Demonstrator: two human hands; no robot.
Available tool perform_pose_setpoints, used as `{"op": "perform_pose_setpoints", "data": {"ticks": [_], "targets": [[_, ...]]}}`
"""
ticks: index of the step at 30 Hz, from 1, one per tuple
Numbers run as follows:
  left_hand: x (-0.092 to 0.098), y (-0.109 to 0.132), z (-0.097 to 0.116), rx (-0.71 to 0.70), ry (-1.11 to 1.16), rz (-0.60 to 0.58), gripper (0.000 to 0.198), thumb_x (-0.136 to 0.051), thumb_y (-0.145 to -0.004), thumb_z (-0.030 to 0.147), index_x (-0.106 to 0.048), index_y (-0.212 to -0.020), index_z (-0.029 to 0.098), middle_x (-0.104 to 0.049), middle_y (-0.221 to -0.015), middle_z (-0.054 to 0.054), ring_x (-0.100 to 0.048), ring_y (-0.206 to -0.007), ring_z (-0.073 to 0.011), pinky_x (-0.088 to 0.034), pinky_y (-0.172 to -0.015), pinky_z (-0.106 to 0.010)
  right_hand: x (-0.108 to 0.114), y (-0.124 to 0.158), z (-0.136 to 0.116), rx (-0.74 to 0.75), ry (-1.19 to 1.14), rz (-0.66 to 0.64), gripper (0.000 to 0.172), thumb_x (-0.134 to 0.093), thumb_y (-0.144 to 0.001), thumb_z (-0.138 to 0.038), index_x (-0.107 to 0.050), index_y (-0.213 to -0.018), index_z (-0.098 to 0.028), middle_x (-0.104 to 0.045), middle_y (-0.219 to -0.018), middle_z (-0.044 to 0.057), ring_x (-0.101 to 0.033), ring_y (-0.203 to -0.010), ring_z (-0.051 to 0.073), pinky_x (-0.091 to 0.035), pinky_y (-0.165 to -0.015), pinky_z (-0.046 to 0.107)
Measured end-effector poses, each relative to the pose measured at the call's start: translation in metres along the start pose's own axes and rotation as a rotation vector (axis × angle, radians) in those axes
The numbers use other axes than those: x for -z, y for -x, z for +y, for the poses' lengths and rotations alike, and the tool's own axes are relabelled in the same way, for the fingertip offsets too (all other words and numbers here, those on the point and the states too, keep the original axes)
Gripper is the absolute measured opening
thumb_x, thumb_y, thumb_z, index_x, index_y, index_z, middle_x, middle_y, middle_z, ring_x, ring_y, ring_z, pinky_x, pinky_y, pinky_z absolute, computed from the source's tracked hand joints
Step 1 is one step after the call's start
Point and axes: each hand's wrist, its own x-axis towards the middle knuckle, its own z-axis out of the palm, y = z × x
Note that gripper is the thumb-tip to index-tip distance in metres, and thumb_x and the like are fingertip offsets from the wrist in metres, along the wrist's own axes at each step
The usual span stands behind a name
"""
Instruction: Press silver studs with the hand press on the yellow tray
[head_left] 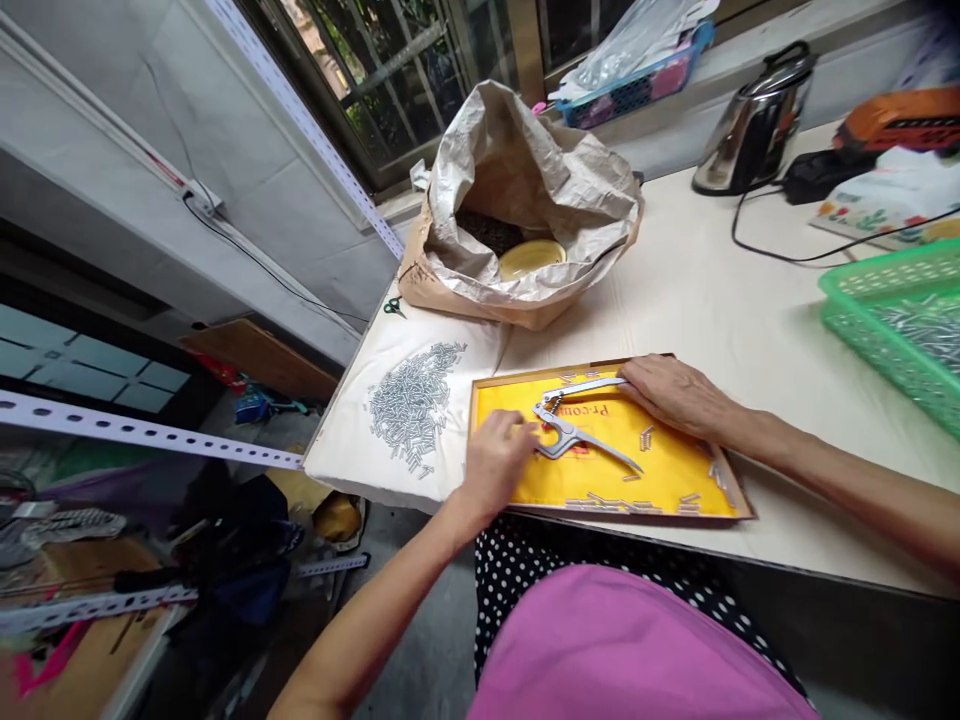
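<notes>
A pair of silver spring-loaded pliers (pixel 564 437) lies over a shallow tray (pixel 742 500) lined in yellow, its handles spread wide. My right hand (pixel 675 395) rests on the tray's far right edge, its fingers closed on the end of the upper handle. At the jaw end is my left hand (pixel 496 455), slightly blurred, fingers drawn together; whatever they pinch is too small to make out. Small metal pieces (pixel 611 505) like short pins or springs lie around the inside of the tray. To the left, a heap of similar pieces (pixel 412 405) covers part of a white cloth (pixel 341 455).
Behind the tray stands an open paper sack (pixel 457 285) with a yellow bowl (pixel 532 258) inside. A green basket (pixel 862 330) of metal pieces sits at the right. Farther back are a kettle (pixel 754 125) and a black cable (pixel 795 260). Small scissors (pixel 394 307) lie near the left edge.
</notes>
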Motion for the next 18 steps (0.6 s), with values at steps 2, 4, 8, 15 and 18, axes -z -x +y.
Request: {"op": "perform_pose_setpoints", "data": {"ticks": [2, 4, 8, 15, 18], "targets": [[0.016, 0.026, -0.030, 0.325, -0.055, 0.028, 0.019, -0.051, -0.098, 0.023, -0.069, -0.095, 0.018, -0.067, -0.094, -0.008, -0.058, -0.092, -0.0211, -0.048, -0.082, -0.032, -0.002, 0.006, 0.002, -0.026, -0.051, -0.024, 0.035, -0.030, -0.102, -0.043, -0.052, -0.085, -0.022, -0.062, -0.085, 0.007, -0.054, -0.079, 0.023, -0.039, -0.073, 0.034], [0.028, 0.051, -0.054, 0.529, -0.089, -0.079, 0.018, -0.055, -0.095, 0.023, -0.070, -0.087, 0.018, -0.067, -0.087, -0.007, -0.059, -0.090, -0.0219, -0.047, -0.080, -0.032, -0.003, 0.010, 0.002, -0.041, -0.101, -0.035, 0.038, -0.027, -0.102, -0.047, -0.050, -0.084, -0.023, -0.061, -0.085, 0.007, -0.055, -0.080, 0.023, -0.041, -0.074, 0.035], [0.033, 0.082, -0.066, 0.665, -0.008, -0.347, 0.016, -0.061, -0.090, 0.025, -0.070, -0.080, 0.017, -0.069, -0.084, -0.006, -0.062, -0.088, -0.0212, -0.046, -0.078, -0.030, -0.006, 0.009, 0.001, -0.058, -0.139, -0.029, 0.040, -0.025, -0.101, -0.049, -0.051, -0.085, -0.023, -0.062, -0.086, 0.008, -0.057, -0.081, 0.024, -0.042, -0.078, 0.037], [0.021, 0.080, -0.052, 0.535, 0.023, -0.446, 0.026, -0.053, -0.089, 0.013, -0.068, -0.109, 0.020, -0.066, -0.094, -0.005, -0.062, -0.090, -0.0184, -0.047, -0.079, -0.028, -0.005, 0.012, 0.000, -0.065, -0.132, -0.054, 0.041, -0.025, -0.101, -0.048, -0.054, -0.088, -0.022, -0.064, -0.088, 0.010, -0.059, -0.082, 0.025, -0.044, -0.078, 0.038], [0.020, 0.084, -0.055, 0.431, -0.020, -0.473, 0.018, -0.051, -0.093, 0.016, -0.069, -0.090, 0.019, -0.064, -0.093, -0.006, -0.061, -0.092, -0.0191, -0.047, -0.079, -0.027, -0.004, 0.012, 0.000, -0.067, -0.116, -0.056, 0.042, -0.025, -0.101, -0.048, -0.054, -0.086, -0.022, -0.064, -0.087, 0.010, -0.059, -0.082, 0.025, -0.044, -0.078, 0.038]]}}
